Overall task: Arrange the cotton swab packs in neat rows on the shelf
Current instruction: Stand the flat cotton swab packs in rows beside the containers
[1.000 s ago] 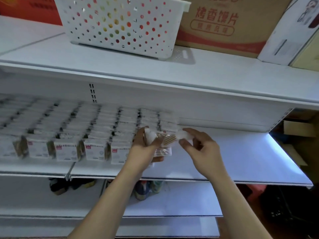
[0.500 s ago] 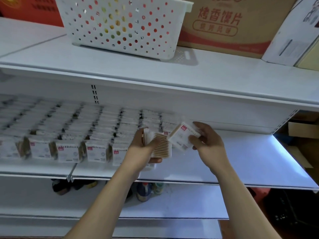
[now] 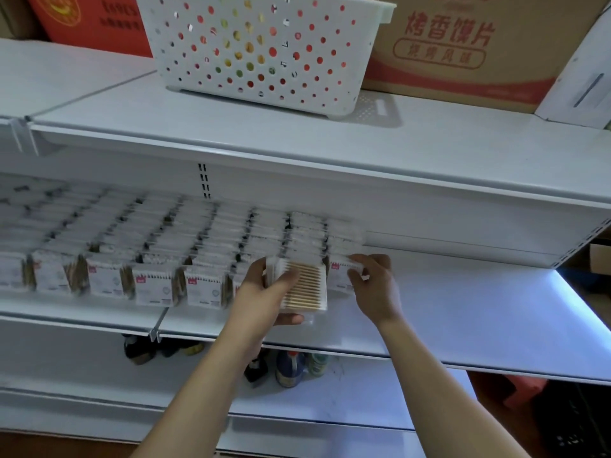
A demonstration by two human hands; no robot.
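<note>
The cotton swab packs (image 3: 185, 246) stood in rows on the middle shelf (image 3: 463, 312), filling its left part and reaching back to the wall. The left hand (image 3: 264, 292) held a small stack of packs (image 3: 305, 285) just in front of the rows, with the thumb curled over the front and the fingers underneath. The swab sticks showed through the clear front of the stack. The right hand (image 3: 373, 285) pinched one pack (image 3: 342, 276) at the right end of the front row, its fingers bent around the top and side. That pack stood upright, just beside the stack in the left hand. The right part of the shelf was bare and bright. On the top shelf (image 3: 231, 127) sat a white basket (image 3: 261, 51) full of round holes, and a brown box (image 3: 463, 44) stood just to its right. Some bottles (image 3: 291, 368) stood on the bottom shelf under the hands.
</note>
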